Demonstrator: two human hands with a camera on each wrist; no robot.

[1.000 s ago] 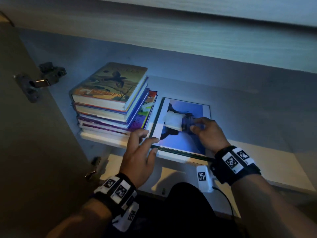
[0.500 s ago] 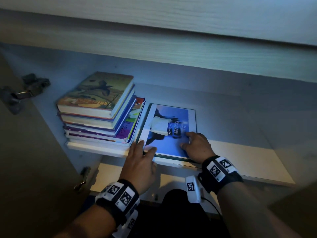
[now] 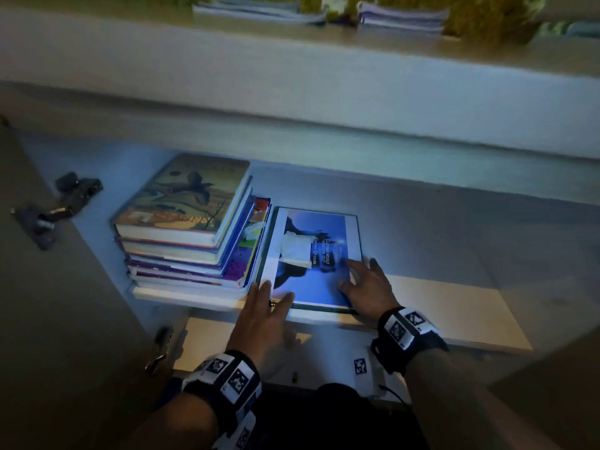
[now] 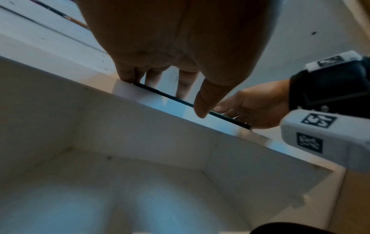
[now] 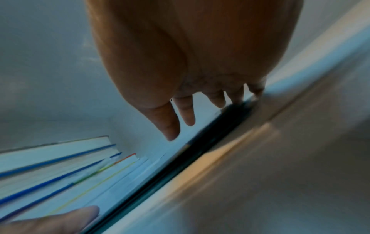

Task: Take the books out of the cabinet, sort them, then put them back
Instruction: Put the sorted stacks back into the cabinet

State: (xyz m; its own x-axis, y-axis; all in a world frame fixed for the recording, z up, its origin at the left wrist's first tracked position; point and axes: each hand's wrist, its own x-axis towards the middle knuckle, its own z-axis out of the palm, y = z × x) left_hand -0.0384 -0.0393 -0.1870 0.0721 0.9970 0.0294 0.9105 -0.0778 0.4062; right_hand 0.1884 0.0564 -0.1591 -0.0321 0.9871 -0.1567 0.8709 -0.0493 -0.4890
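Head view: left hand (image 3: 259, 315) and right hand (image 3: 367, 287), fingers spread flat, press blue book (image 3: 311, 254) on cabinet shelf (image 3: 454, 306) beside book stack (image 3: 188, 222); looks like the put-back stage, further piles (image 3: 259, 11) above cabinet.

Dim bluish light, heavy motion blur
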